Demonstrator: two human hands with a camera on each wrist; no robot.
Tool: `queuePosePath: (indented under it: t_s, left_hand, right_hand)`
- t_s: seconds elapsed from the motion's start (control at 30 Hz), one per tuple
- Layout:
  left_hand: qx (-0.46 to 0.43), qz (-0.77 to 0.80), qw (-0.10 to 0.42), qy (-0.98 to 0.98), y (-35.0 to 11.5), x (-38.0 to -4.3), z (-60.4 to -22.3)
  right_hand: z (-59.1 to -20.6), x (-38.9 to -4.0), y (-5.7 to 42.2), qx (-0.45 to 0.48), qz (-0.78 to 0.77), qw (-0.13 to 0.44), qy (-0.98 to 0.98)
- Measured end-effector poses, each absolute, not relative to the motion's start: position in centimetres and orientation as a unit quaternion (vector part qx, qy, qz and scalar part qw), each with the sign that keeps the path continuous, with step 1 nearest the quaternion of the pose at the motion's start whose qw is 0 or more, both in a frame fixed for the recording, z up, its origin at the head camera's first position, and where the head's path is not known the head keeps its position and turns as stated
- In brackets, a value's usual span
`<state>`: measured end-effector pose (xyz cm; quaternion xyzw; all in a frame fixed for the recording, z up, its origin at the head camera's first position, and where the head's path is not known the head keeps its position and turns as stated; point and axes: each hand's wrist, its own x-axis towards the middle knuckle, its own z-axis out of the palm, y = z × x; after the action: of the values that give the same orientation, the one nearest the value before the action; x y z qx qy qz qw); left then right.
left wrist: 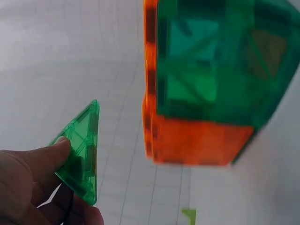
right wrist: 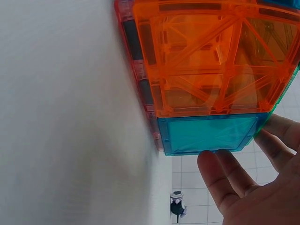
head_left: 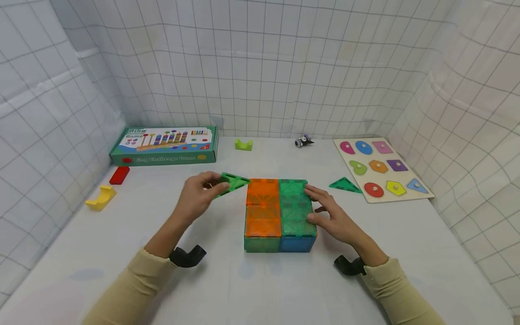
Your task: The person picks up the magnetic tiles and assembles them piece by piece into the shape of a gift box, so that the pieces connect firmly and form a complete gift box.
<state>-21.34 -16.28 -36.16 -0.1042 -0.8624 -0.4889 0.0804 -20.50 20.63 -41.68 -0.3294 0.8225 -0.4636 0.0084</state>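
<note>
Between thumb and fingers, my left hand (head_left: pixel 197 194) pinches a green triangular magnetic tile (head_left: pixel 233 182), its tip close to the far left corner of a box of magnetic tiles (head_left: pixel 263 221). Orange tiles cover the left half of the box's top and green tiles (head_left: pixel 295 210) the right half. Its front has a green tile and a blue tile (head_left: pixel 296 244). My right hand (head_left: pixel 335 221) rests along the right edge with loosely extended fingers. In the right wrist view its fingertips (right wrist: pixel 208 159) are at a blue side tile (right wrist: pixel 211 133), beside an orange one.
A second green triangle tile (head_left: pixel 345 184) lies to the right, by a wooden shape puzzle board (head_left: pixel 406 180). Further back are a ring game box (head_left: pixel 164 144), a lime block (head_left: pixel 243 145) and a small dark toy (head_left: pixel 304 141). Red (head_left: pixel 119 175) and yellow blocks (head_left: pixel 101 197) lie left.
</note>
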Motion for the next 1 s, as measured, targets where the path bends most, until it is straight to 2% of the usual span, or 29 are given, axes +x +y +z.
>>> queuePosePath:
  t_s: [0.2,0.4,0.77,1.0]
  left_hand:
    - [-0.212,-0.458,0.086,-0.859,-11.1,-21.0,-36.4]
    - [-0.276,-0.411,0.092,-0.864,-9.0,-21.8,-36.9]
    - [-0.303,-0.417,0.065,-0.855,-8.5,-22.3,-36.9]
    - [-0.28,-0.429,0.049,-0.857,-10.2,-21.8,-37.0]
  right_hand:
    - [-41.6,-20.5,20.6,-0.327,-0.462,0.009,0.824]
    - [-41.6,-20.4,20.6,-0.332,-0.466,0.007,0.82]
    - [-41.5,-20.5,20.7,-0.334,-0.466,0.001,0.82]
    - [-41.5,-20.4,20.6,-0.341,-0.463,0.001,0.818]
